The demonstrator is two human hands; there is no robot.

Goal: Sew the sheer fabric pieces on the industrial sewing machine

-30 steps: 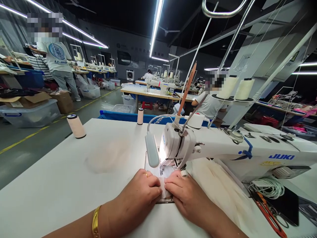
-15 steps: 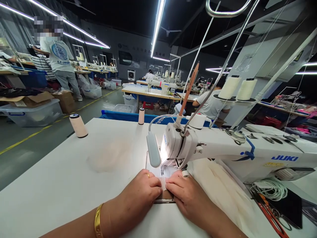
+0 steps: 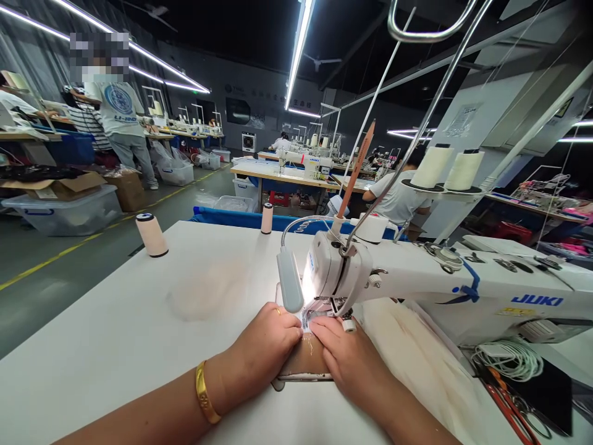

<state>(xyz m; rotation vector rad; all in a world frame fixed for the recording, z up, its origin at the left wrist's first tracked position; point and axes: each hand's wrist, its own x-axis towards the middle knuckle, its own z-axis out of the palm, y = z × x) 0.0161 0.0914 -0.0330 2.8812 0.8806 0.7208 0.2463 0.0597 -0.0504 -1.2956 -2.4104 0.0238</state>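
My left hand (image 3: pixel 264 346), with a gold bangle at the wrist, presses a small white fabric piece (image 3: pixel 306 334) flat on the table, just in front of the needle of the white JUKI sewing machine (image 3: pixel 417 278). My right hand (image 3: pixel 347 358) pins the same piece from the right, fingertips close to the presser foot. The machine's lamp (image 3: pixel 288 279) lights the needle area. Most of the piece is hidden under my fingers.
Cream cloth (image 3: pixel 417 352) lies under the machine arm. Coiled white cord (image 3: pixel 507 360) and red-handled scissors (image 3: pixel 507 402) sit at the right. Two thread cones (image 3: pixel 151 235) (image 3: pixel 266 218) stand on the white table (image 3: pixel 115 334). Other people work at benches behind.
Both hands have slid forward with the fabric piece toward the needle. More of the metal plate behind my fingers now shows.
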